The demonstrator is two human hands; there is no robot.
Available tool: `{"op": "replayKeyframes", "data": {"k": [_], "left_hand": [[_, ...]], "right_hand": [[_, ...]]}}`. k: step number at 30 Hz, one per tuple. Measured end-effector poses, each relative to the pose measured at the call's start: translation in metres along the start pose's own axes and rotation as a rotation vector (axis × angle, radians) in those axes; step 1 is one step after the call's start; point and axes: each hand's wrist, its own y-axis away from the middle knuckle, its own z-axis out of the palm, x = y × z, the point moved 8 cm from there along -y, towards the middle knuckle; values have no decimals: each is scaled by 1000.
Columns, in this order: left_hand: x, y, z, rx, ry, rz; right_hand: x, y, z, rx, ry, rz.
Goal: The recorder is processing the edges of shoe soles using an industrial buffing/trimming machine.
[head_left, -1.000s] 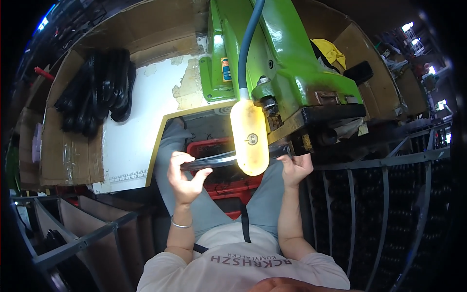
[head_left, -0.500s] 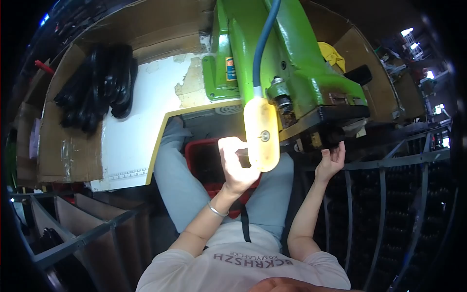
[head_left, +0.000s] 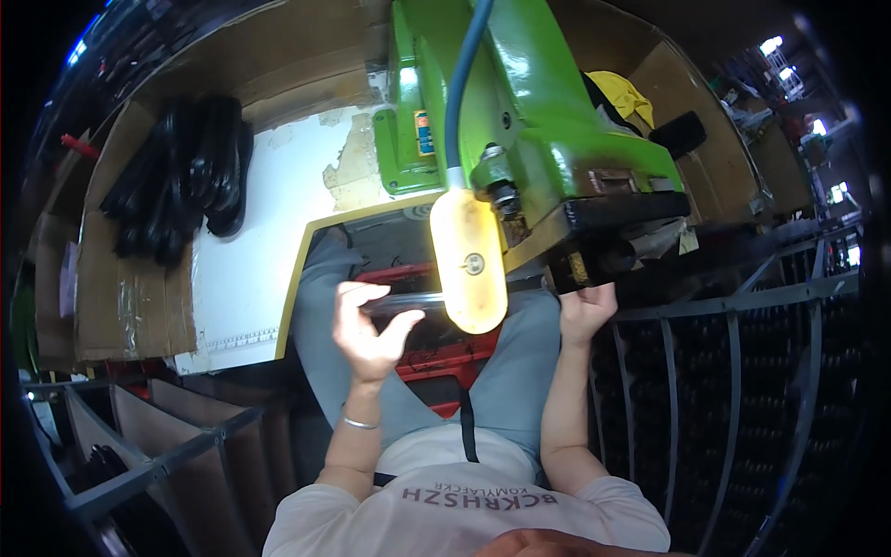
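"Across the upper middle of the view: largest item?"

"One glossy green metal machine (head_left: 548, 130), its dark working head at the right."

"Next in size?"

"One flat white worktop (head_left: 237, 306) with yellow edging, cut away before the wearer. One red, apparently plastic bin (head_left: 394, 274), below the cut-out, partly hidden. One bundle of long, glossy black pieces (head_left: 200, 167), at the worktop's left."

"Lighting?"

"One elongated yellow lamp (head_left: 475, 269) with rounded ends, lit, on a blue-grey cable."

"Hands, with changes?"

"Left bare hand (head_left: 368, 336): half a second ago against the lamp's edge in the view; now well to its left, thumb and fingertips spread apart. Right bare hand (head_left: 587, 311): earlier farther right; now nearer the lamp, raised to the working head's lower edge. Its fingertips are hidden; whether they grip cannot be told."

"Work item?"

"One slender, dark, shiny strip (head_left: 418, 300), between the hands, partly behind the lamp, its left end at the gap in the left fingers. Contact there: unclear. Its left stretch shows again. Judged meaning: both hands have reset along the strip, with handling at the head still under way."

"Smallest?"

"One thin silver-coloured bangle (head_left: 359, 424), left wrist."
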Motion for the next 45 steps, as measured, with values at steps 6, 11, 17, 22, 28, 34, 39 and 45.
{"op": "replayKeyframes", "data": {"k": [6, 11, 17, 22, 28, 34, 39, 45], "left_hand": [[-11, 10, -49, -33, -14, -8], [-50, 25, -87, 13, 60, -51], [-49, 25, -28, -196, -551, 38], [-19, 27, 58, -214, -366, 149], [-92, 62, 75, -125, 257, -267], [-91, 71, 99, -127, 353, -324], [-90, 69, 71, -39, 264, -250], [-72, 52, 50, -78, 480, -244]], "right_hand": [[-3, 28, 43, -58, -30, -32], [-28, 31, 78, -97, 250, -162], [-61, 29, 92, -196, 412, -550], [-28, 33, 85, -179, 181, -327], [78, 47, 76, -192, -195, 229], [177, 77, 5, 25, -599, 572], [63, 10, -42, 159, -8, 204], [-22, -15, -31, 68, 263, 15]]}}
